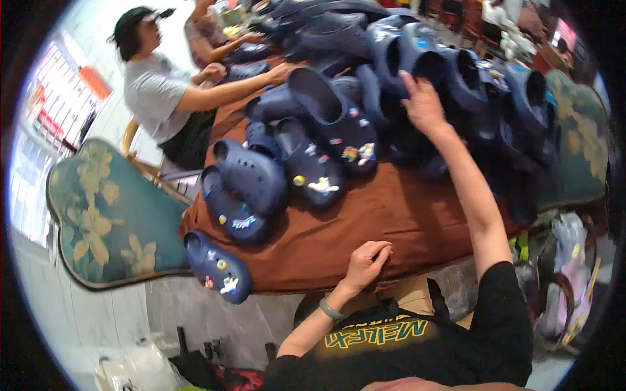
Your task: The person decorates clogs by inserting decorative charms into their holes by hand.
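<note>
My right hand (425, 107) reaches out to a heap of dark navy clogs, its fingers stretched and holding nothing. It is nearest to an upright navy clog (420, 42) in the heap; whether the fingertips touch it I cannot tell. Close to the table's front edge my left hand (368, 264) rests loosely curled, with nothing visible in it. Left of it, navy clogs with small colourful charms lie on the brown cloth: one clog (319, 173) with a white charm, another clog (244, 218), and a clog (222, 270) at the left corner.
A brown cloth (365, 221) covers the table. Across the left side, a person in a grey shirt (153, 91) reaches toward the clogs, with another person (205, 32) beyond. Green floral chairs stand at the left (111, 215) and right (577, 137). Bags (567, 280) sit at lower right.
</note>
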Demonstrator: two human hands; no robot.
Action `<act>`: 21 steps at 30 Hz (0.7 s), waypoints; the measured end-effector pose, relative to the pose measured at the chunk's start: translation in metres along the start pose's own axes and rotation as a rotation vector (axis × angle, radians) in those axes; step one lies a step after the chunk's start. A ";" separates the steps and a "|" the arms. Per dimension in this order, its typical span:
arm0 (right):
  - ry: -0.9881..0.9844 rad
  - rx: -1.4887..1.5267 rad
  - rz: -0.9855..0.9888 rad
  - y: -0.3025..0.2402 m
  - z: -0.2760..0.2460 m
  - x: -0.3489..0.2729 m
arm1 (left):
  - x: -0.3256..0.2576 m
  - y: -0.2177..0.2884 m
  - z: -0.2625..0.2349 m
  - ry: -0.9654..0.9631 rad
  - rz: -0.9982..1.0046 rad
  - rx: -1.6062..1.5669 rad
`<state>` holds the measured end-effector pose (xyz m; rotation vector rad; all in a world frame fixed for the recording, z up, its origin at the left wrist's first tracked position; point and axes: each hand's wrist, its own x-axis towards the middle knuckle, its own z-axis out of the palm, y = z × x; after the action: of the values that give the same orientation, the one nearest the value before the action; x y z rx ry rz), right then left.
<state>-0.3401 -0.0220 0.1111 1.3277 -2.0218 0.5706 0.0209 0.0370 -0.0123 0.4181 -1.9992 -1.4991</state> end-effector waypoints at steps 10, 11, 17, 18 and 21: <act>0.031 0.680 -0.385 -0.142 -0.046 -0.089 | 0.000 -0.005 -0.011 0.016 0.114 -0.104; -0.090 0.726 -0.443 -0.157 -0.037 -0.099 | -0.001 -0.001 -0.023 -0.076 -0.079 -0.254; -0.308 0.935 -0.283 -0.172 0.011 -0.149 | -0.014 0.082 -0.177 0.487 -0.208 -0.035; -0.346 0.957 -0.254 -0.167 0.008 -0.152 | -0.023 0.083 -0.209 0.612 -0.116 0.392; -0.446 1.008 -0.142 -0.160 0.011 -0.150 | -0.038 0.061 -0.296 0.894 -0.259 0.703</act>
<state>-0.1542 0.0040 -0.0027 2.3169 -1.9867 1.4421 0.2422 -0.1456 0.0896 1.3897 -1.6595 -0.4740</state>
